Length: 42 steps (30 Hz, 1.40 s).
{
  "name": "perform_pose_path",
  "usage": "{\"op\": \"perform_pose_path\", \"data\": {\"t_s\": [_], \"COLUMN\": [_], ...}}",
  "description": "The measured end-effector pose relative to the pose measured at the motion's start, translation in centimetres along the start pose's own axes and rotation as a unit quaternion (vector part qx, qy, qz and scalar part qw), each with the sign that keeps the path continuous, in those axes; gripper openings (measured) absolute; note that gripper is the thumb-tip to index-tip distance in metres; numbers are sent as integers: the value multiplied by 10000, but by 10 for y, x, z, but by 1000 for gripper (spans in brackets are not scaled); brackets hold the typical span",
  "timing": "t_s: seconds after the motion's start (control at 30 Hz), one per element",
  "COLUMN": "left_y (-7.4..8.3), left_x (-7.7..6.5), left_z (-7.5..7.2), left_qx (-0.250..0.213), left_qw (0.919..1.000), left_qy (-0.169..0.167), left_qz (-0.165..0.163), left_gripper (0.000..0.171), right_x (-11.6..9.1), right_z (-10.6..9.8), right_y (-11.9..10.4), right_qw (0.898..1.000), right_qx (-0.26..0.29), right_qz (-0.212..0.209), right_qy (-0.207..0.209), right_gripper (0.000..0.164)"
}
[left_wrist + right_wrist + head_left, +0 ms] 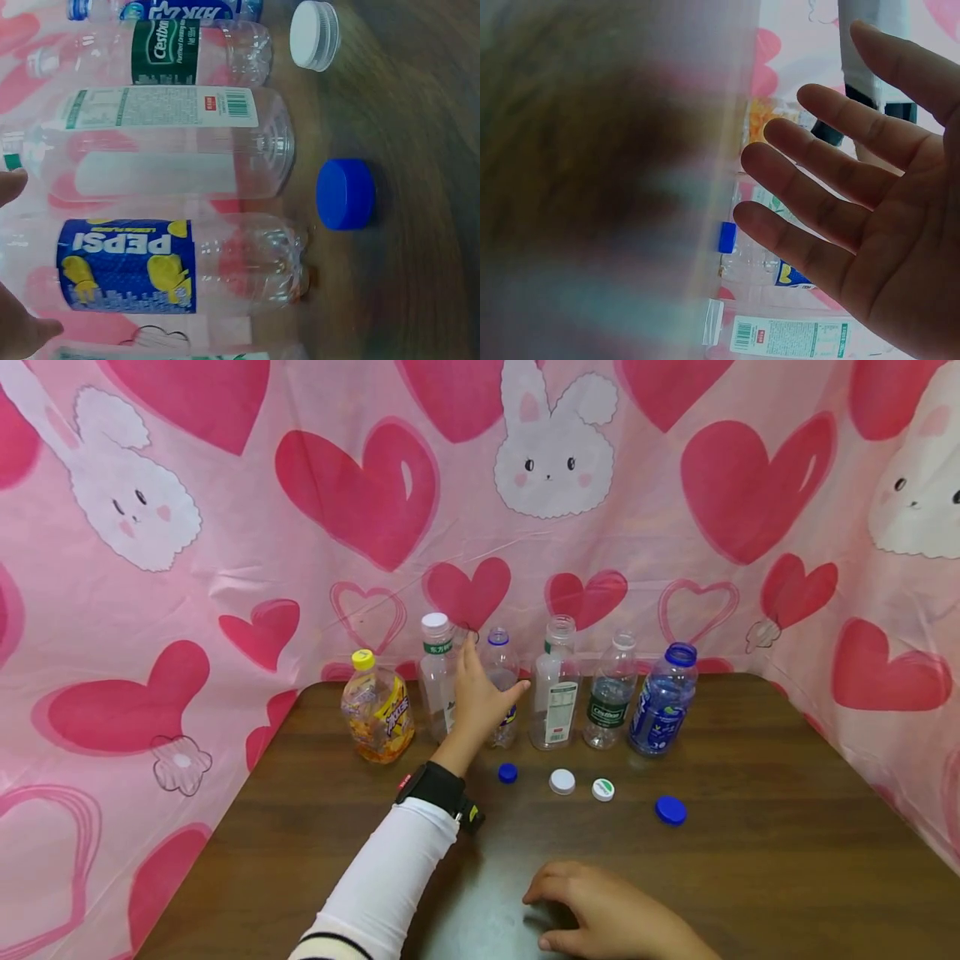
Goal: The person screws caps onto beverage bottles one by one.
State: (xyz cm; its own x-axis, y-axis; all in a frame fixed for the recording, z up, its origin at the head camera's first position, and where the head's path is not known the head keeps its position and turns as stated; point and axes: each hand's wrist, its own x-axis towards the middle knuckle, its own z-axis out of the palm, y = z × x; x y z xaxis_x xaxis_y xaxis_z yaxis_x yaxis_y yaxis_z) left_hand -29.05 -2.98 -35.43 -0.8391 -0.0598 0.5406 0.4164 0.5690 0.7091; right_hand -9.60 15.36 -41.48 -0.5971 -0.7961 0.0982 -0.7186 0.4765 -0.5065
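Observation:
My left hand (483, 697) reaches in front of the back row, thumb and fingers spread apart, nearest the uncapped Pepsi bottle (127, 264) with a blue-and-yellow label. Whether it touches the bottle I cannot tell. A blue cap (507, 773) lies on the table before that bottle. Left of it stands a clear bottle (437, 693) with a white cap on. To its right is an uncapped clear bottle (556, 693) with a white label. Low in the head view, my right hand (611, 910) hovers by the near side, fingers loosely bent, holding nothing.
An orange-labelled bottle (377, 710) with a yellow cap ends the row at left. Rightward stand a green-labelled C'estbon bottle (609, 702) and a blue bottle (663, 706), both uncapped. Before them lie a white cap (562, 782), a white-green cap (603, 790) and a larger blue cap (671, 811).

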Motion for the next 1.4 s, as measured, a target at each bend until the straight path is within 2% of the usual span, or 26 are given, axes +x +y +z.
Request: {"op": "perform_pose_path", "data": {"t_s": [0.13, 0.23, 0.4, 0.5, 0.6, 0.7, 0.83, 1.0, 1.1, 1.2, 1.4], "left_y": [-2, -4, -11, -16, -20, -21, -20, -11, -4, 4, 14], "left_x": [6, 7, 7, 6, 5, 3, -1, -15, -33, -56, -100], "left_z": [9, 14, 20, 22, 20, 15, 0, -31, -54, -75, -100], "left_qx": [-236, -346, -398, -402, -433, -479, -504, -709, -902, -1170, -1786], "left_qw": [9993, 9986, 9986, 9988, 9989, 9988, 9985, 9966, 9938, 9882, 9664], "left_qy": [-85, -40, 55, 116, 130, 8, -204, -380, -586, -957, -1829], "left_qz": [-295, -400, -352, -251, -132, -44, 54, 199, 263, 252, 287], "left_gripper": [103, 96, 83, 82, 83, 83, 82, 78, 79, 80, 78], "right_x": [0, 1, 1, 2, 1, 1, 1, 0, 3, 12, 53], "right_z": [1, 1, 2, 2, 2, 1, -2, -7, -13, -23, -46], "right_y": [0, 0, 2, 3, 3, 5, 6, 9, 13, 22, 47], "right_qw": [10000, 9999, 9994, 9990, 9985, 9983, 9980, 9975, 9969, 9941, 9869], "right_qx": [-63, -87, -162, -202, -199, -174, -155, -352, -591, -872, -1192], "right_qz": [-47, -128, -273, -362, -452, -502, -527, -417, -142, 160, 392], "right_qy": [31, 50, 120, 179, 222, 248, 318, 448, 508, 624, 1012], "right_gripper": [30, 30, 30, 29, 28, 28, 28, 28, 26, 24, 24]}}
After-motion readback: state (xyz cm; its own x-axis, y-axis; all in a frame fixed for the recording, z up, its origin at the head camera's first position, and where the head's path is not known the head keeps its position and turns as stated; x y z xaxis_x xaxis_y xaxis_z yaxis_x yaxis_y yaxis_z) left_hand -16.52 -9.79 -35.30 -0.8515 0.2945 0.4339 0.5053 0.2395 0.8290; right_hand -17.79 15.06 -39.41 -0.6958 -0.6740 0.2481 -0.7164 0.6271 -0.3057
